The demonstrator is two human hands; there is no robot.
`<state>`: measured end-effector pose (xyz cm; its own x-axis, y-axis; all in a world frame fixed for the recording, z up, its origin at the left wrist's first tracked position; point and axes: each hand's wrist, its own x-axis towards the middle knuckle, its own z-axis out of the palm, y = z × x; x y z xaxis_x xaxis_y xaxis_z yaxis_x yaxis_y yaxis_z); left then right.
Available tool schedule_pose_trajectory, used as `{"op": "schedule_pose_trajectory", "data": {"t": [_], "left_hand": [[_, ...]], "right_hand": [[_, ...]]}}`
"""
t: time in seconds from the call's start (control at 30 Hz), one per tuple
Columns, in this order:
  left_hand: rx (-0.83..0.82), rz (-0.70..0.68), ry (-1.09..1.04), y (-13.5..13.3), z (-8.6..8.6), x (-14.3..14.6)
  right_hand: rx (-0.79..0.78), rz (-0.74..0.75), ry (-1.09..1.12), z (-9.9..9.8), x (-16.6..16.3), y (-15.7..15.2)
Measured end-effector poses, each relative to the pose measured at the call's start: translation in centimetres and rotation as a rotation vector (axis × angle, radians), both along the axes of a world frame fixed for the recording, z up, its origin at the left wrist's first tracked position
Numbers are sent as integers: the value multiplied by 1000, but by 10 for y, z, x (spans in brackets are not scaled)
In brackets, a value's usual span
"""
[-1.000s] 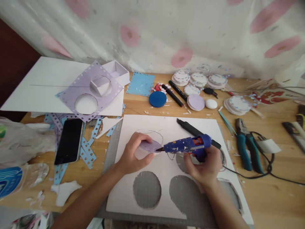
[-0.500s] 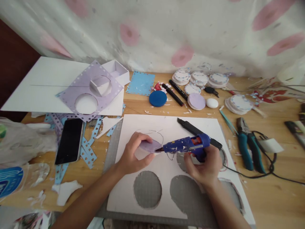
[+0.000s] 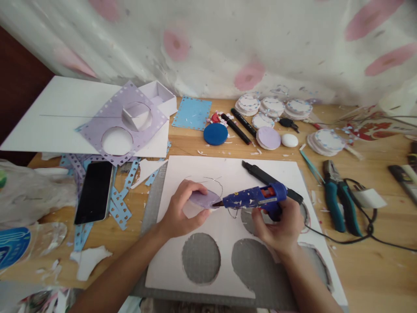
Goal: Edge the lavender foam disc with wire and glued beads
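Note:
My left hand (image 3: pixel 182 213) is closed round a lilac paper-covered disc (image 3: pixel 204 199), holding it tilted just above the white foam board (image 3: pixel 228 174). My right hand (image 3: pixel 280 226) grips a blue hot glue gun (image 3: pixel 257 198) by its handle. The gun points left and its nozzle touches the disc's right edge. Round holes are cut in the board below my hands, showing the grey cutting mat (image 3: pixel 201 258) underneath. A black utility knife (image 3: pixel 263 178) lies on the board behind the gun.
Teal pliers (image 3: pixel 335 200) and the gun's black cord (image 3: pixel 358 234) lie to the right. A phone (image 3: pixel 95 191) and blue paper strips sit at left. Finished discs (image 3: pixel 325 141), black markers (image 3: pixel 239 126), a blue lid (image 3: pixel 215 134) and a white sheet with lilac paper (image 3: pixel 124 119) lie behind.
Almost nothing differs: both hands keep their hold and the nozzle stays at the disc's edge. The view shifts very slightly.

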<state>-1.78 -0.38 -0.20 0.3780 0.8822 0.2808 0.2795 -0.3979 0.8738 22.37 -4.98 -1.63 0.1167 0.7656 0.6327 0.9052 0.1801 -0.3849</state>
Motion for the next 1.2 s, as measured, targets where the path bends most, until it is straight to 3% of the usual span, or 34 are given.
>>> {"op": "schedule_pose_trajectory", "data": {"t": [0.93,1.2], "left_hand": [[31,36,-14,0,1,-2],[46,76,-10,-1,0,2]], "right_hand": [[18,-14,0,-1,6,3],[104,-52,50,6,-4,2]]}}
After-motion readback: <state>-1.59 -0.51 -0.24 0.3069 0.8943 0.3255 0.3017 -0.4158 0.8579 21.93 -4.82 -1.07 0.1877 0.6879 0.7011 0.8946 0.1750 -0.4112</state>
